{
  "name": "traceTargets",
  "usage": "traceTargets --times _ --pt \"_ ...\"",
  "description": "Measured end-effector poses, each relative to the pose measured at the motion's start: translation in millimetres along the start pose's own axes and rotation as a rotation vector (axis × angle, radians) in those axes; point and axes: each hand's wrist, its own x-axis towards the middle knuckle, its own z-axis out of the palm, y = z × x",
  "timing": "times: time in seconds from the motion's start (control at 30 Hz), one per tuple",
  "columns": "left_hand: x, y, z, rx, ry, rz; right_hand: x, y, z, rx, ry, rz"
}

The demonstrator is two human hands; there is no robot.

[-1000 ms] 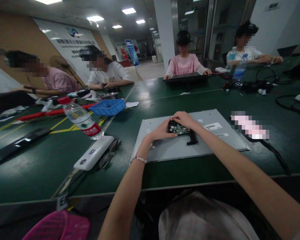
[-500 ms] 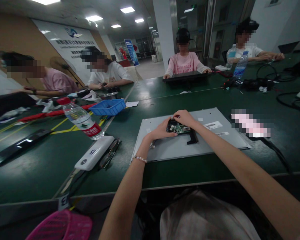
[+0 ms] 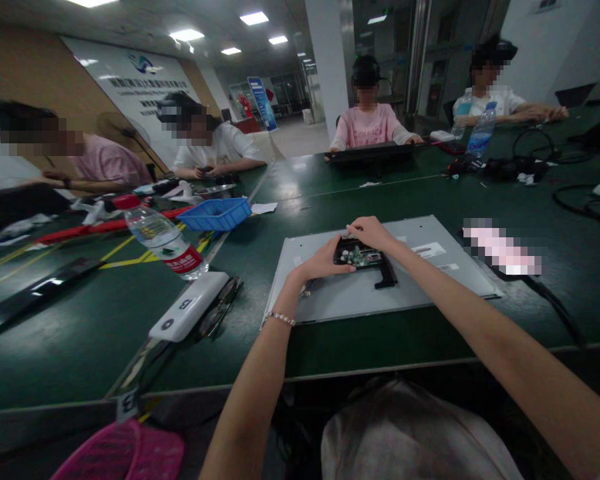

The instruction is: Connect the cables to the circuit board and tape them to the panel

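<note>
One circuit-board module (image 3: 363, 257) is lying on or just above a grey metal panel (image 3: 325, 300), about midway between its far and near edges and slightly nearer its left edge than its right. The long axis of the module is running from left to right, roughly parallel to the panel's far edge; from its right end a black arm (image 3: 386, 270) is extending toward the near edge, its foot turning left. The module is showing a green board with pale and metallic parts, facing up inside a black frame; finer detail is too small to resolve. The left hand (image 3: 325, 260) is gripping the module's left end, partly curled, with the thumb along the near side and the fingers at the far side. The right hand (image 3: 371, 233) is bending its fingers at the module's far left corner; how far the fingertips are parted, and whether they are holding anything, cannot be told. Two larger white labels are showing on the panel's right half. Left of the panel, one pair of glasses (image 3: 220, 308), one white device (image 3: 189, 307), one red-capped bottle (image 3: 163, 237) and one blue tray (image 3: 217, 215) are resting on the green table (image 3: 240, 253). At least four other people are sitting around it.
</note>
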Motion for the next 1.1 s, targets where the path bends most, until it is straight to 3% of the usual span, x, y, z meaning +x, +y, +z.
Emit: traceTargets --times 0.13,0.27,0.43,0.77,1.1 --pt "0.4 -0.9 0.8 0.025 -0.014 -0.073 -1.8 10.0 -12.1 0.034 0.035 0.013" --pt "2.0 -3.8 1.7 0.030 -0.013 -0.093 -9.1 17.4 -11.1 0.044 -0.059 0.015" --pt "2.0 -6.8 2.1 0.017 -0.005 -0.019 -16.6 16.6 -7.0 0.094 -0.110 -0.058" --pt "2.2 -0.7 1.1 0.037 -0.034 -0.098 -16.8 25.6 -8.8 0.176 -0.201 -0.146" --pt "0.5 0.4 0.9 0.041 -0.019 -0.033 3.8 14.2 -4.9 0.163 -0.034 0.039"
